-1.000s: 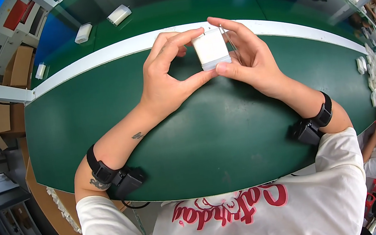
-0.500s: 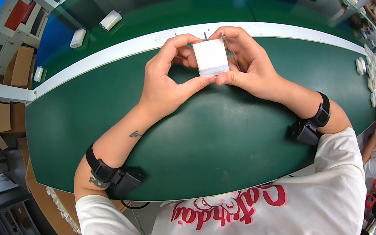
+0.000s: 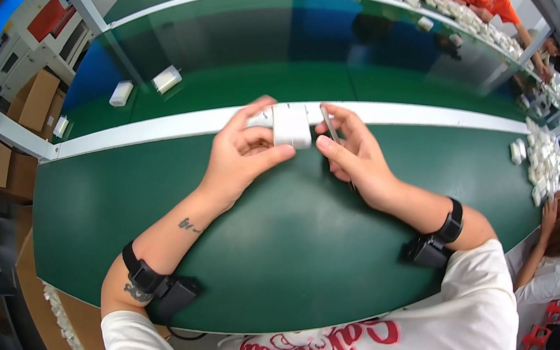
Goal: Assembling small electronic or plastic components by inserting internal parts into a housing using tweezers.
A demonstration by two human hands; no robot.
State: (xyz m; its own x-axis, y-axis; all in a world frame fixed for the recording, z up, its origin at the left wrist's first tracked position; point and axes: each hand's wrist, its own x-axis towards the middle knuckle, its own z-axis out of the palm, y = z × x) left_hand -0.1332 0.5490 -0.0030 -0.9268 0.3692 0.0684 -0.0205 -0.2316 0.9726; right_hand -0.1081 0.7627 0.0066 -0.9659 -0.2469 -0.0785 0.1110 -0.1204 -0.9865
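My left hand (image 3: 231,157) is closed on a white power adapter (image 3: 291,128), a small squared block, with the thumb at its near end. Metal prongs seem to stand at the block's far end, too small to make out well. In my right hand (image 3: 360,160), thumb and fingers pinch a slim metal tool (image 3: 332,127) that looks like tweezers. Its shaft runs back under the palm, and its tip points away from me. A narrow gap separates the right fingertips from the adapter. Both hands are above the far side of the green table (image 3: 283,246).
A white rail (image 3: 429,117) edges the table's far side. Beyond it lie two white adapters (image 3: 167,79) (image 3: 121,93). A pile of adapters (image 3: 543,163) covers the right end, beside another person's hands (image 3: 557,202). Cardboard boxes (image 3: 33,102) stand at left. Other people work at far right.
The right hand has come off the adapter and moved aside with the metal tool. The left hand alone now holds the adapter, which has turned. The head view has tilted up.
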